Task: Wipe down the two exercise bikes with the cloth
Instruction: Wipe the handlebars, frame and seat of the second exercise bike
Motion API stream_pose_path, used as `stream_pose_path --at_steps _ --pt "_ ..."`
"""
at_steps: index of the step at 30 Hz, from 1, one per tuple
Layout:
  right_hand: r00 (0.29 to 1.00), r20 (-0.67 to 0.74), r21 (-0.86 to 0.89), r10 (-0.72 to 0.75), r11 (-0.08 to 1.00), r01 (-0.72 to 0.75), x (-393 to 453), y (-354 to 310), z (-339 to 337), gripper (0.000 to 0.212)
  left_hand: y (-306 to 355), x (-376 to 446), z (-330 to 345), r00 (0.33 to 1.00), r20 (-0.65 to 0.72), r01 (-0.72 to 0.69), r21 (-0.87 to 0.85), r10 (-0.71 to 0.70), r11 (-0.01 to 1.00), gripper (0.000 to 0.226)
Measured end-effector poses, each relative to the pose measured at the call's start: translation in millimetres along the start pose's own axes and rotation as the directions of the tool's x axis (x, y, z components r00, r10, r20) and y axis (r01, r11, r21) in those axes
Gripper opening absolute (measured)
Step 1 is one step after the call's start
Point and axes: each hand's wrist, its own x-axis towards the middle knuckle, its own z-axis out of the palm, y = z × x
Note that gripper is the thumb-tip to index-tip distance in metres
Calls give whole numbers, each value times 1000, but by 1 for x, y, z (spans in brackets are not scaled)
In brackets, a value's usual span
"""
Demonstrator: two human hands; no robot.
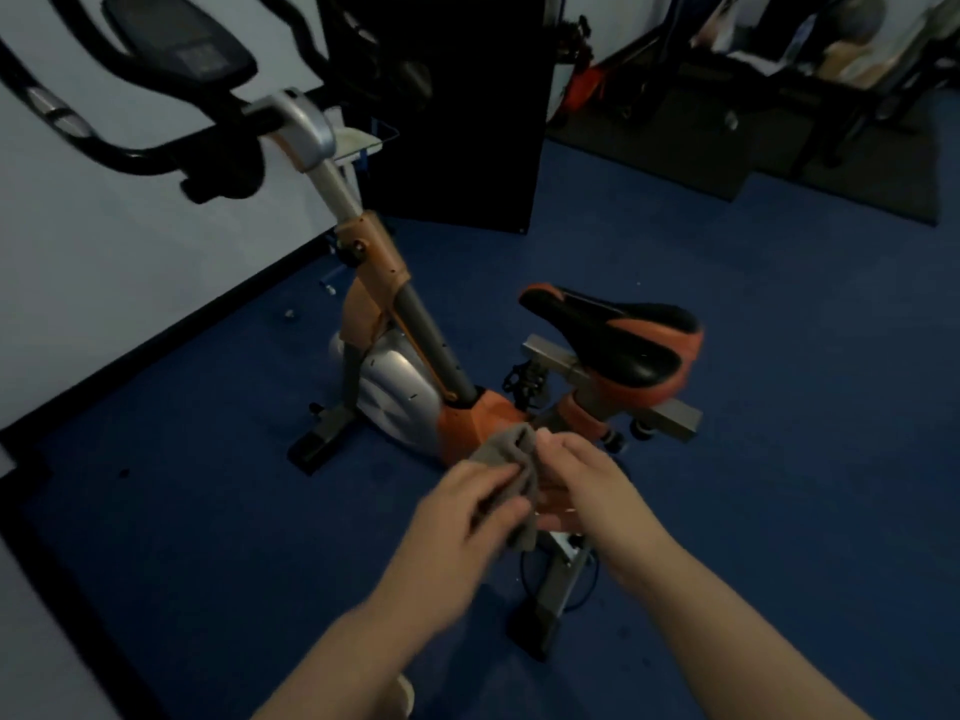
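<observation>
Cloth was held between both hands, in the air just in front of the bike, below the saddle and not yet touching the frame. The left hand pinched one bunched edge with curled fingers. The right hand was at the other side with fingers half curled against the fabric; whether it really gripped, I could not tell, because the picture was blurred there.

I judged the person was folding or gathering the cloth. To do it well, a flat pad with a clean face outward would be better than a loose bundle, so it slides along the tubes.

The cloth looked soft, grey-brown and wrinkled. The saddle was black and orange, smooth and padded. The bike stood on the blue floor, near the wall.
</observation>
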Motion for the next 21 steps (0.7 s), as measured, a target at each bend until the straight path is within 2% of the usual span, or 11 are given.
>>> stream_pose_path --at_steps 3,5,7,10,14,17,21 --pt "997 -70 -38 -35 999 33 -26 20 -47 33 14 -20 56 963 270 -31 51 16 998 54" --pt "991 -119 -30 -61 998 58 -46 32 -82 23 25 -26 85 915 402 -96 129 37 987 53" --pt "984 -151 -54 -92 995 85 -67 41 -115 15 41 -26 108 883 468 -131 146 48 981 47" --pt "966 -213 -127 -145 985 120 -93 51 -161 8 61 -16 131 890 448 -155 118 87 981 35" --pt "927 -303 -347 -222 932 109 -104 63 -208 3 70 12 155 931 345 -185 160 121 970 27" --pt "925 -292 -516 -241 854 59 -99 67 -239 9 73 36 175 943 325 -142 188 75 972 17" --pt "945 -247 -630 -213 777 10 -85 61 -280 15 80 74 206 939 343 -101 198 27 975 18"
